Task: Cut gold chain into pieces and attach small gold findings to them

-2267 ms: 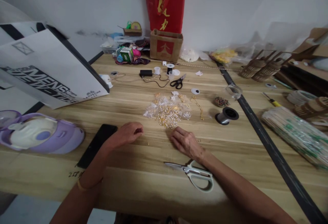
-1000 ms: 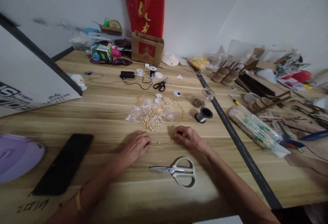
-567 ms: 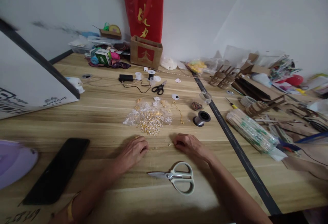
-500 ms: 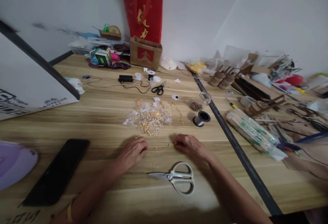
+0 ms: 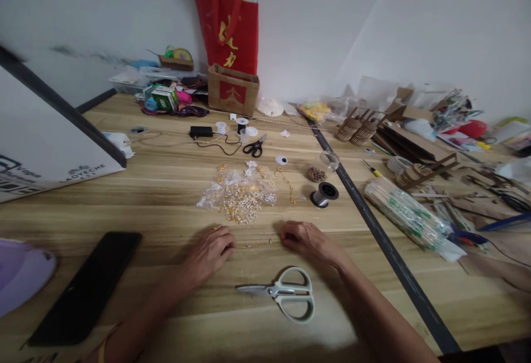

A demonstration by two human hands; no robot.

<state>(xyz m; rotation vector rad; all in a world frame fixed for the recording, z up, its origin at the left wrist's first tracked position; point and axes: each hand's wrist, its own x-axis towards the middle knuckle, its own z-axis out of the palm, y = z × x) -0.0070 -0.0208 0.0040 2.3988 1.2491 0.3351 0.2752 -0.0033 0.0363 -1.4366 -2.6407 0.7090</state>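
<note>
A thin gold chain (image 5: 258,245) lies stretched across the wooden table between my hands. My left hand (image 5: 213,248) rests on the wood with its fingers closed on the chain's left end. At the other end, the curled fingers of my right hand (image 5: 302,236) pinch the chain; the fingertips are partly hidden. Just beyond them sits a heap of gold and silver jewellery findings (image 5: 243,203) on clear plastic bags. A second gold chain (image 5: 286,185) lies to the right of the heap. Nearer me are scissors with pale handles (image 5: 276,292), blades pointing left.
A wire spool (image 5: 324,194) and a cup of beads (image 5: 317,174) stand right of the heap, black scissors (image 5: 255,146) behind it. A black phone (image 5: 87,288) lies at left near a white box (image 5: 53,141). Packed sticks (image 5: 402,211) lie beyond the dark strip (image 5: 385,236).
Both hands keep their hold on the chain and have barely moved. The view has tilted slightly, so most things sit a little lower in the picture.
</note>
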